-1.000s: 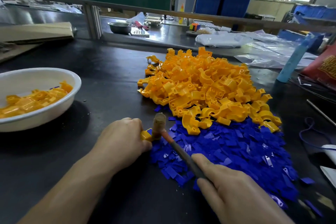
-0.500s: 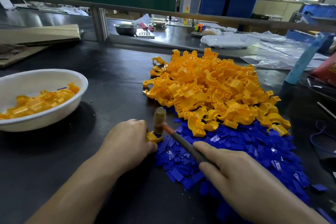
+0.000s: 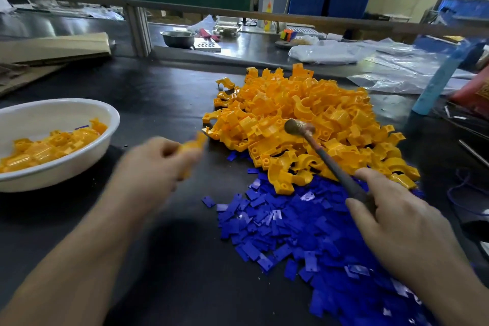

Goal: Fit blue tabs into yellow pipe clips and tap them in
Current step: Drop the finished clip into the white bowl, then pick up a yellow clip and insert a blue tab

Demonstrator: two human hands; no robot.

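A big heap of yellow pipe clips [image 3: 304, 124] lies on the dark table, with a spread of blue tabs [image 3: 304, 225] just in front of it. My left hand [image 3: 153, 167], blurred by motion, holds one yellow clip [image 3: 193, 145] lifted off the table, left of the heap. My right hand [image 3: 391, 222] grips the handle of a small hammer [image 3: 328, 159]; its head [image 3: 293, 127] is raised over the near side of the heap.
A white bowl [image 3: 79, 159] holding finished yellow clips stands at the left. Cardboard [image 3: 53, 47] lies at the back left. A light blue tube [image 3: 434, 82], plastic bags and cables sit at the right. A metal rail crosses behind the table.
My left hand has lifted the clip off the table and swung it left. The hammer has risen from the clip and moved right, over the heap.
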